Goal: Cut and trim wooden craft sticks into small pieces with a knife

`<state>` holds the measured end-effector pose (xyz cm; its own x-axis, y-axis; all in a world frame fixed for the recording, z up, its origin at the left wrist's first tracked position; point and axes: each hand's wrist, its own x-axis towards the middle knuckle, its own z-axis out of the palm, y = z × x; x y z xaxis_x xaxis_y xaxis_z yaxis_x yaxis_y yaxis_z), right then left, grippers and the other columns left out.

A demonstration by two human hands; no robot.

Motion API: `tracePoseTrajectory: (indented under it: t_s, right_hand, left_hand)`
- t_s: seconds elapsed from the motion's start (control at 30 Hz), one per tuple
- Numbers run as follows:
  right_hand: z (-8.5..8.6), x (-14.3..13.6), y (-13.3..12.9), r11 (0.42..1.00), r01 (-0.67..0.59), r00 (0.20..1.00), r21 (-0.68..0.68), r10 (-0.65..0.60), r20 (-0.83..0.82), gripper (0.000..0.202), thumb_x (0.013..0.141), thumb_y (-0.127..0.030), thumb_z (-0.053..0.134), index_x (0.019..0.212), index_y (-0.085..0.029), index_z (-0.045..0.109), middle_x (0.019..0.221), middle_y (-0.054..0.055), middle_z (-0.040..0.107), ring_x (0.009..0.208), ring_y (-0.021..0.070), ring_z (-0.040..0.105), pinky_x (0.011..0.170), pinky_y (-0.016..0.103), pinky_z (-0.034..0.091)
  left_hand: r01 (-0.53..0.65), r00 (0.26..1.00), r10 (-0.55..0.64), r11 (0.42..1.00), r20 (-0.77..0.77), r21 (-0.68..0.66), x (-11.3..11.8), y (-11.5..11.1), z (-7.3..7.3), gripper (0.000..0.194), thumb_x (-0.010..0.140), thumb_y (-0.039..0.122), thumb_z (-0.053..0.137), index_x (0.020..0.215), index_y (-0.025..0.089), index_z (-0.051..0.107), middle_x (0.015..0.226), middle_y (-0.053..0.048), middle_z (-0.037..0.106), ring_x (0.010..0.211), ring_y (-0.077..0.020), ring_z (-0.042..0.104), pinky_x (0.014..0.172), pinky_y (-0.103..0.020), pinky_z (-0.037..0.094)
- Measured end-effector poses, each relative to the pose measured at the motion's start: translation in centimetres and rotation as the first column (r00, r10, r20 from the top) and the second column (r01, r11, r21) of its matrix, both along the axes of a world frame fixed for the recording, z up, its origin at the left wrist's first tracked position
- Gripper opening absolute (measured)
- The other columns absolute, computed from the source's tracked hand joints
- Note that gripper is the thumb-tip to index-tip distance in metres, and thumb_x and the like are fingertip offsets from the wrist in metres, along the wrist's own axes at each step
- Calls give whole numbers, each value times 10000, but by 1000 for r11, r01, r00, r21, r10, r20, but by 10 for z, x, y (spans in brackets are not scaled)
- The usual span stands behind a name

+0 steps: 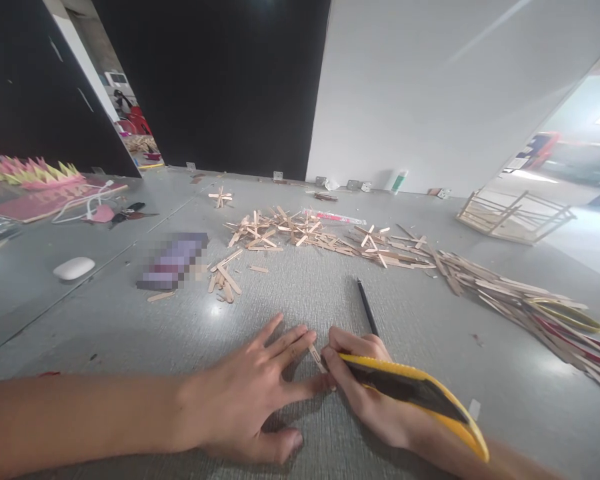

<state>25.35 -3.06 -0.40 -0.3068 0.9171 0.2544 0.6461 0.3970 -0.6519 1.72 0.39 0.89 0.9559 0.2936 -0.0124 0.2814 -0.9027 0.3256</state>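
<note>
My left hand (265, 387) lies on the grey table with its fingers spread, the fingertips pressing on a small wooden stick (317, 358). The stick shows between the hands and is partly hidden under my fingers. My right hand (365, 383) is closed around a yellow and black tool (410, 387), whose long handle reaches back over the wrist. Its working end meets the stick, hidden by the fingers. A black pen (367, 307) lies just beyond my right hand.
Wooden sticks (225, 280) and star-shaped stick pieces (305, 230) spread across the table's middle. Longer strips (510, 293) lie right, near a wooden frame (515, 217). A blurred-out phone-like object (173, 261), a white case (74, 268) and a pink board (50, 203) are left.
</note>
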Motion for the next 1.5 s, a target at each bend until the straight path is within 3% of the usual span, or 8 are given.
tracePoseTrajectory:
  t_s: [0.13, 0.47, 0.7, 1.0, 1.27, 1.5]
  right_hand:
    - [4, 1, 2, 990, 44, 997, -135, -52, -59, 431, 1062, -422, 367, 666, -253, 392, 599, -43, 483, 552, 138, 485, 601, 324, 410]
    - [5, 5, 4, 972, 64, 991, -224, -89, -103, 453, 1047, -493, 403, 682, -238, 485, 613, -34, 547, 573, 136, 523, 642, 334, 416]
    - [0, 1, 4, 985, 60, 990, -163, -80, -116, 384, 1020, -441, 490, 697, -234, 508, 600, -47, 536, 553, 124, 499, 605, 307, 397]
    - [-3, 0, 5, 985, 57, 992, -165, -75, -104, 351, 1019, -423, 503, 723, -236, 532, 609, -47, 526, 554, 124, 480, 555, 282, 380]
    - [0, -4, 6, 988, 47, 990, -146, -65, -123, 389, 1035, -425, 468, 695, -236, 473, 594, -48, 514, 525, 110, 482, 506, 264, 371]
    - [1, -3, 6, 987, 67, 991, -149, -83, -106, 422, 1037, -462, 463, 683, -234, 496, 594, -40, 528, 542, 117, 503, 529, 274, 396]
  left_hand:
    - [-3, 1000, 2, 1000, 12, 30, -2, 0, -1, 728, 1034, 552, 482, 1653, 299, 194, 1709, -149, 156, 1556, -409, 191, 1239, -676, 166]
    - [1, 999, -2, 1000, -48, -20, -3, 1, 2, 749, 1000, 456, 564, 1646, 308, 216, 1710, -159, 112, 1562, -401, 139, 1258, -618, 173]
    - [-1, 1000, 2, 1000, 23, -28, -4, 2, -1, 692, 1010, 467, 552, 1627, 293, 290, 1712, -118, 147, 1565, -386, 161, 1272, -586, 164]
    - [-10, 999, 10, 1000, 35, -2, -3, 1, -4, 715, 1005, 476, 539, 1636, 277, 268, 1712, -118, 184, 1562, -387, 193, 1269, -574, 203]
    - [-17, 1000, 17, 1000, 19, 3, -2, 0, -2, 721, 1013, 488, 510, 1642, 251, 248, 1699, -166, 200, 1562, -391, 184, 1268, -577, 193]
    - [-18, 999, 17, 1000, 42, 8, -2, 0, -5, 726, 995, 481, 537, 1633, 247, 280, 1701, -148, 207, 1555, -397, 209, 1264, -586, 203]
